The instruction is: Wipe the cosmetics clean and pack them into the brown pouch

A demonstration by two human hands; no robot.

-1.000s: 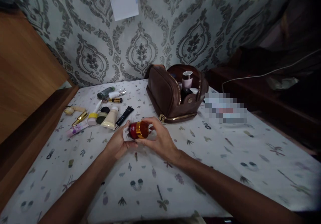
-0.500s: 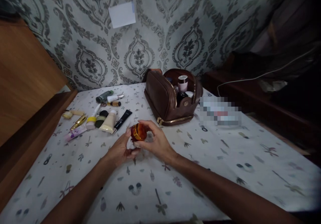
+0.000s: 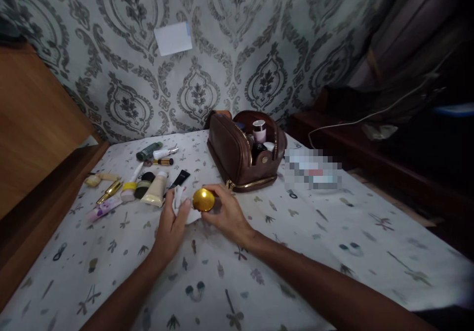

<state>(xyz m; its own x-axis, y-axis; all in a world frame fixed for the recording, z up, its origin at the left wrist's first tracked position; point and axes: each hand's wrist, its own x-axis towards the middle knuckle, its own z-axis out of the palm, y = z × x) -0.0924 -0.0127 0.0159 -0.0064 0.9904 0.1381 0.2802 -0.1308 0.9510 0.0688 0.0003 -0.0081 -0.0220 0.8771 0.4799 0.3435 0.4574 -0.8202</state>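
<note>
My right hand (image 3: 226, 212) grips a small round cosmetic jar (image 3: 203, 200) from its right side, the shiny gold lid facing me. A crumpled white tissue (image 3: 184, 206) is pinched in my left hand (image 3: 175, 222), just left of the jar. Beyond my left hand lie a black tube (image 3: 180, 179), partly covered by it, and a cream-coloured tube (image 3: 155, 190). The open brown toiletry bag (image 3: 237, 155) stands behind my right hand, holding a pink bottle with a silver cap (image 3: 259, 132) and other items partly hidden by its front.
Several cosmetics lie to the left, among them a dark green bottle (image 3: 148, 151), a gold tube (image 3: 109, 191) and a purple-white tube (image 3: 105, 208). A pixelated packet (image 3: 314, 169) is right of the bag. A wooden panel (image 3: 40, 128) borders the left; the patterned wall stands behind.
The jar has turned so its gold lid faces me instead of its amber side. My left hand has moved left off the jar with the tissue. The view has shifted slightly.
</note>
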